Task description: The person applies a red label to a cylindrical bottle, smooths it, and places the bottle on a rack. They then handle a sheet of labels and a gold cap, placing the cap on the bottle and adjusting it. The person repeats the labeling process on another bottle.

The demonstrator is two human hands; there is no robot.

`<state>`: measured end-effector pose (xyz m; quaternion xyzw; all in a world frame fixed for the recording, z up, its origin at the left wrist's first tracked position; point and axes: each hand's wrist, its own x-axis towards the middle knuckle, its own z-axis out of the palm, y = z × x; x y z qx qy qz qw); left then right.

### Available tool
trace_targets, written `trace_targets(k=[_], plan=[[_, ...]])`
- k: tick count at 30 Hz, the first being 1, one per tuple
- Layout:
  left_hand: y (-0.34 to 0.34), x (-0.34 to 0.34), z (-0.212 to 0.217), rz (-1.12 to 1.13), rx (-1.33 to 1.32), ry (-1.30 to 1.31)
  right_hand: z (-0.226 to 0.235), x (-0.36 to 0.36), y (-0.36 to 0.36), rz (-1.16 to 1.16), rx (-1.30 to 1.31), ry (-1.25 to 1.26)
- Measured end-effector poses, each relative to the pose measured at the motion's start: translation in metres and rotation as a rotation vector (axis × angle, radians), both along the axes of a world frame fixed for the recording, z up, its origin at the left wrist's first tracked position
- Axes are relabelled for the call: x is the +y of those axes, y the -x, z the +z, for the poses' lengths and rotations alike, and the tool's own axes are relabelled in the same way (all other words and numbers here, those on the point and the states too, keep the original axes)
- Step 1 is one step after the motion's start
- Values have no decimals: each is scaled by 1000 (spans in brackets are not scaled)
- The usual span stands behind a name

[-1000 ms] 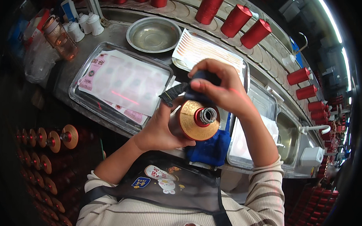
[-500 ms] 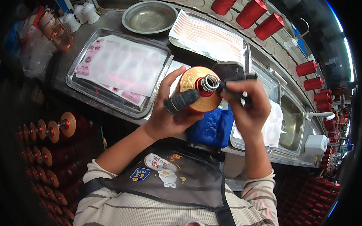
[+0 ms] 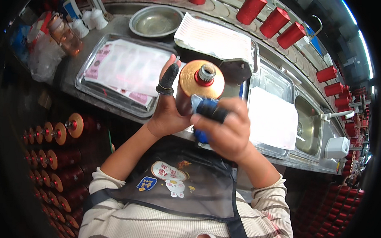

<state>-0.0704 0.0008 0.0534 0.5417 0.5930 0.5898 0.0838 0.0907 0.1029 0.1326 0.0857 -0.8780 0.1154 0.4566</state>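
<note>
Bottle (image 3: 198, 85) shifted leftward, against left fingers (image 3: 169, 77)

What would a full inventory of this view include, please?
Held bottle: one, red and gold, centre
Blurred item: one, blackish, centre
Conveyor bottles: several, red, top and right
Racked bottles: many, red and gold, lower left
Stacked objects: many, red, lower right
Bowl: one, silver, top
Trays: about three, metallic, around centre
Sheets: several, white and pink, on trays
Small containers: three, white, upper left
Drinking bottle: one, amber, upper left
Plastic bag: one, clear, left
Cloth: one, blue, centre
Block: one, black, behind held bottle
Sink: one, metallic, right
Tap: one, white, right
Jug: one, white, right
Apron: one, dark, bottom
Left hand: one, black-covered thumb, at held bottle
Right hand: one, blurred, centre
</note>
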Motion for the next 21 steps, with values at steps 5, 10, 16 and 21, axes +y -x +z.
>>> trace_targets(k=[5, 10, 16, 21], plan=[[7, 2, 1, -112, -324, 354, 0, 4, -12, 26, 40, 295], [-4, 15, 36, 155, -269, 56, -5, 1, -47, 102, -120, 980], [-37, 40, 112, -188, -573, 330, -32, 31, -89, -73, -310, 1682], [-59, 60, 54, -276, -578, 580, -44, 33, -114, -465, -404, 1374]])
